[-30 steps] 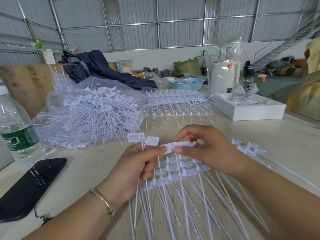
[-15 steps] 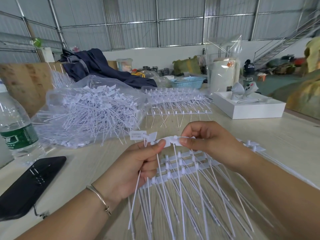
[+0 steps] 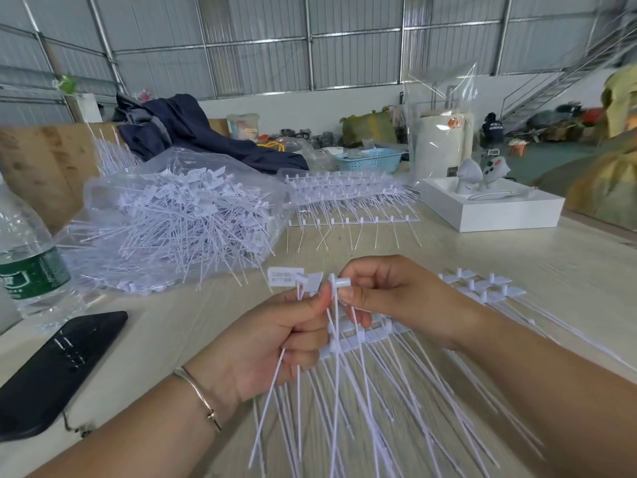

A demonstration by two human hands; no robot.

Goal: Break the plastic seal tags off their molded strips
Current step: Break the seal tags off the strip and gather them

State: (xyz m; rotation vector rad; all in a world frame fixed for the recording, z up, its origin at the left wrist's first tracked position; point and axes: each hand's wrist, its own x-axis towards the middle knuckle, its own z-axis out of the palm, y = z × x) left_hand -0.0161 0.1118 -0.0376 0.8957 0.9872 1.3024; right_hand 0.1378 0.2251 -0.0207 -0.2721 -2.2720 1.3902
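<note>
The left hand [image 3: 275, 343] grips a few loose seal tags [image 3: 293, 281] by their stems. The right hand [image 3: 393, 294] pinches one tag [image 3: 339, 281] above the strips [image 3: 362, 336] on the table [image 3: 517, 263].

Water bottle [image 3: 24, 257] cut off left.

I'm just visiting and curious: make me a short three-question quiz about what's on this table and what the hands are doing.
1. True or false: the left hand is empty.
2. What is the right hand pinching? A) a bottle cap B) a white seal tag C) the phone
3. Fill in: the loose tags already broken off are heaped in a clear plastic ____, left of the hands and behind the black phone.

Key:
1. False; it grips a few separated tags, heads up, tails hanging below the fist.
2. B
3. bag
</note>
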